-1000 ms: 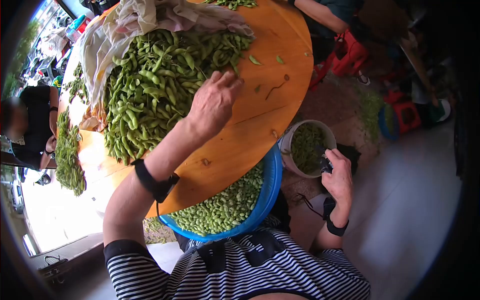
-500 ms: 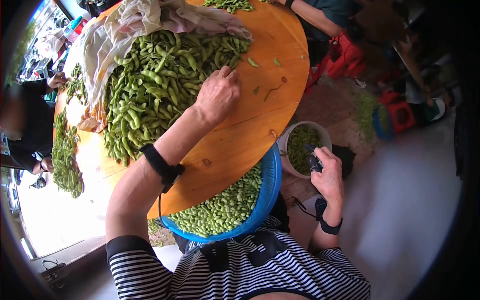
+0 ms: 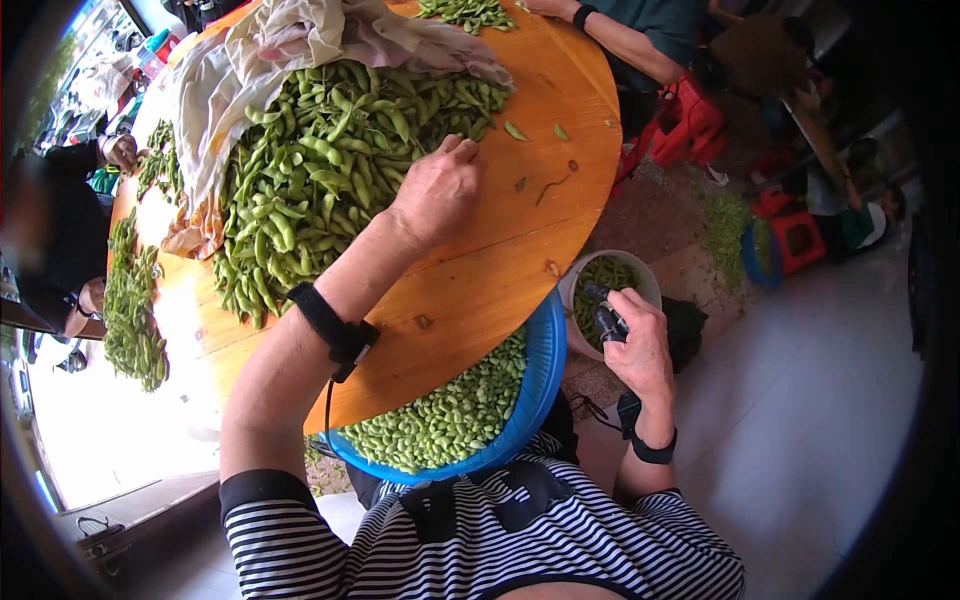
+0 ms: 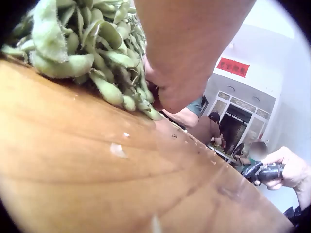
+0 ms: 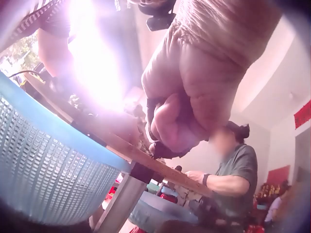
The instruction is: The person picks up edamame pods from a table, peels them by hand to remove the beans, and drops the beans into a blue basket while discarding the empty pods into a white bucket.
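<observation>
Green pods (image 3: 320,180) lie heaped on the round wooden table (image 3: 480,280). My left hand (image 3: 437,190) is at the heap's right edge, fingers bent downward; in the left wrist view that hand (image 4: 182,58) covers its fingertips beside the pods (image 4: 109,58), so whether it pinches one is hidden. To the right of the table, my right hand (image 3: 645,350) grips a black tool (image 3: 608,318) in front of a white bucket. The left wrist view also shows the tool (image 4: 266,172) in curled fingers. In the right wrist view, my right hand (image 5: 209,73) fills the upper middle.
A blue basket (image 3: 547,370) of shelled beans (image 3: 440,425) sits under the table's near edge. The white bucket (image 3: 650,280) holds green pods or husks. Cloth (image 3: 270,60) covers the heap's far side. Stems with pods (image 3: 135,310) lie left; other people sit around the table.
My right hand has moved left with the black tool, nearer the table. The left hand has shifted slightly at the heap's edge. A person at the left has reached toward the stems.
</observation>
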`<action>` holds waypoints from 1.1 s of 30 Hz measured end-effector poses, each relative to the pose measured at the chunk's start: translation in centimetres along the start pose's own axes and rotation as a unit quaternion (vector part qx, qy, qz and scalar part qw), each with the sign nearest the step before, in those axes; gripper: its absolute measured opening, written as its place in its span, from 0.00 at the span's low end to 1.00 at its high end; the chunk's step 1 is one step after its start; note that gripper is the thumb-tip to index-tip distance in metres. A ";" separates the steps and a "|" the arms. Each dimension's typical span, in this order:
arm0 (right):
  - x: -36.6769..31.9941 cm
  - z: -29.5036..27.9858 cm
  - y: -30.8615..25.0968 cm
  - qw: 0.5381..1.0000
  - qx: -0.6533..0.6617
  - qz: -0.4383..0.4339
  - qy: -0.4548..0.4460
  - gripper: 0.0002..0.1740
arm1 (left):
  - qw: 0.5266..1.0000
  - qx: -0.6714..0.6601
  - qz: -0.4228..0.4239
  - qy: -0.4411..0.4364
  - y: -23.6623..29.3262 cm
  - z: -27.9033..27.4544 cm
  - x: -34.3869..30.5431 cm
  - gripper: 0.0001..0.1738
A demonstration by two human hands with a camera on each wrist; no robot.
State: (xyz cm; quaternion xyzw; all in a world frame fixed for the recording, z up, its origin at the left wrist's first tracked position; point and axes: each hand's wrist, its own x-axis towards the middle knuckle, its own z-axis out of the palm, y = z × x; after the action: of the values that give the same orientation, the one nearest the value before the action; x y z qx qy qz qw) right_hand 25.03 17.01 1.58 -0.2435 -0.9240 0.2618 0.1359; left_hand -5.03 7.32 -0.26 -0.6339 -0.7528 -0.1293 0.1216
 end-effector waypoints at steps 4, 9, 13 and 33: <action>0.4 0.1 -0.8 1.000 0.022 -0.015 0.016 0.22 | 0.978 -0.166 -0.014 0.128 0.3 -1.5 -0.7 0.14; 1.3 0.9 -3.2 0.976 0.218 -0.022 0.003 0.20 | 0.797 -0.559 -0.224 0.049 3.4 -4.6 -3.3 0.11; 1.7 2.2 -5.6 0.889 0.440 0.071 -0.103 0.17 | 0.629 -0.750 -0.202 0.033 6.6 -6.4 -6.9 0.05; 0.5 5.7 -9.2 0.830 0.527 0.019 -0.183 0.09 | 0.723 -0.600 -0.342 -0.032 8.8 -8.6 -15.1 0.06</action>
State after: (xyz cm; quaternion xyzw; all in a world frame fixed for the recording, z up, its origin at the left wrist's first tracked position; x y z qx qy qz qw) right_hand 18.97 8.10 2.01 -0.0997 -0.6490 0.7512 0.0675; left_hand 6.30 -8.21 2.92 -0.2780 -0.6869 -0.5665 -0.3604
